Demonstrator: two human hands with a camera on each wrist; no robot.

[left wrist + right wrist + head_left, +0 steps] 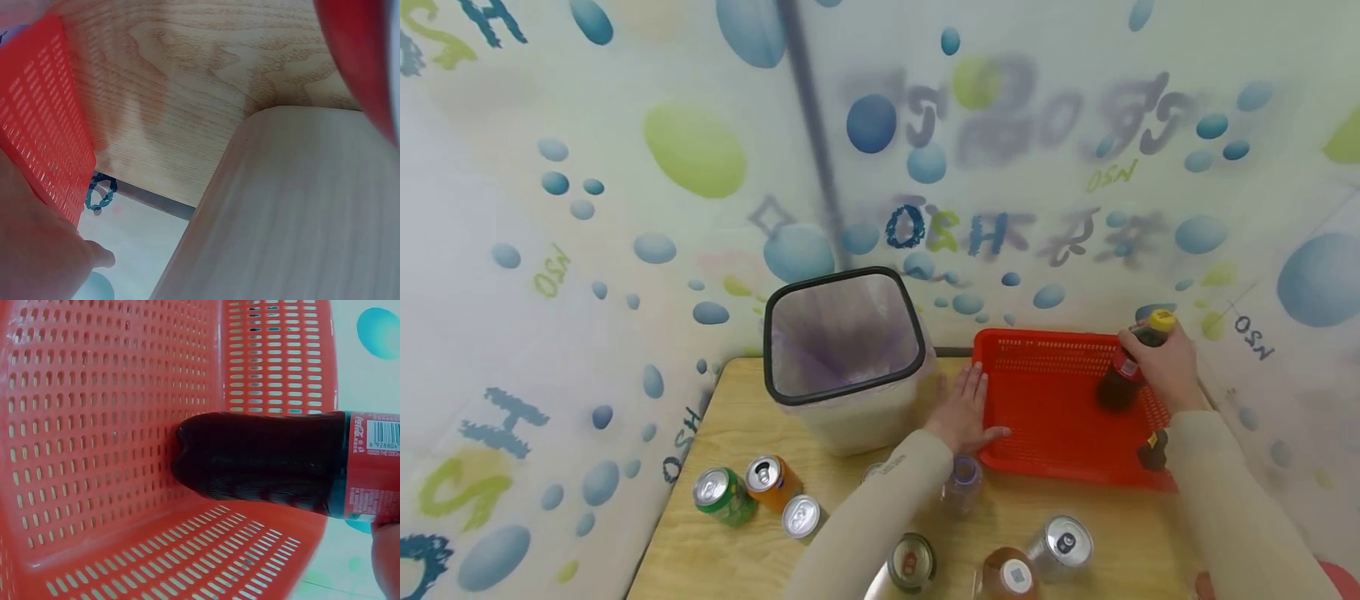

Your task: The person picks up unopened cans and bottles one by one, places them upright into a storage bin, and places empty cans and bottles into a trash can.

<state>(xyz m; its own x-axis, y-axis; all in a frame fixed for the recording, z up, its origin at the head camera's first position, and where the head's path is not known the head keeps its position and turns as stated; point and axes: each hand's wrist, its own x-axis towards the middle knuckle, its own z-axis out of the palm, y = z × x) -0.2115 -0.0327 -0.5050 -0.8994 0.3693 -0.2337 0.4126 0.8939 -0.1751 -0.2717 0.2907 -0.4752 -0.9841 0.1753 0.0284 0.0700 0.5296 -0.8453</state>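
Observation:
A cola bottle [1121, 383] with a yellow cap and red label stands nearly upright in the red plastic basket [1045, 433]. My right hand [1168, 367] grips it round the upper part, below the cap. In the right wrist view the dark base of the bottle [262, 462] is right at the perforated basket floor [94, 437]. At the basket's left rim my left hand [961, 408] rests with fingers fairly straight and the thumb reaching over the edge. The left wrist view shows that hand [37, 244] against the basket's outer wall [47, 106].
Left of the basket stands a bin [850, 429] with a black rim and thin liner. Front left are a green can [724, 496], an orange can [773, 483] and a silver can [802, 517]. Nearer stand a clear bottle [962, 487], another can [912, 562], a white-capped bottle [1011, 575] and a silver can [1062, 546].

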